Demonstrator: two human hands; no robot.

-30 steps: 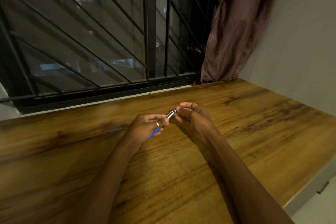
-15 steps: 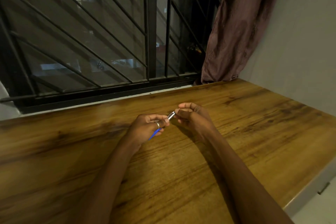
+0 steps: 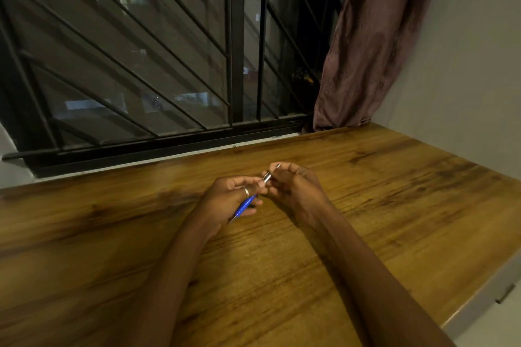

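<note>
1. From my head view I see both hands raised just above the middle of the wooden tabletop (image 3: 366, 205), close together, with a pen (image 3: 247, 204) running between them.
2. The left hand (image 3: 225, 201) is curled round the pen's blue barrel. Its thumb and fingertips close on the upper part of the barrel, and the lower fingers tuck under it. There is a ring (image 3: 246, 192) on one finger of this hand.
3. The right hand (image 3: 297, 189) has its fingers bent inward and pinches the pen's silver section (image 3: 267, 177), the end farther from me. A thin metal tip pokes out past its fingers.
4. The pen is tilted: its blue end points down towards me and to the left, and its silver end rises away to the right. It is held in the air. I see no part of it touching the tabletop.
5. I cannot tell whether the silver section is fully seated on the barrel or partly apart, because the fingers cover the joint.
6. Both forearms reach in from the bottom edge and lie low over the wood.
7. Beyond the tabletop's far edge is a dark window grille (image 3: 169, 51) with slanted bars, and lit windows show through the glass.
8. A mauve curtain (image 3: 366, 51) hangs at the right end of the window, its hem reaching the tabletop's back corner, beside a pale wall (image 3: 465, 65).
</note>
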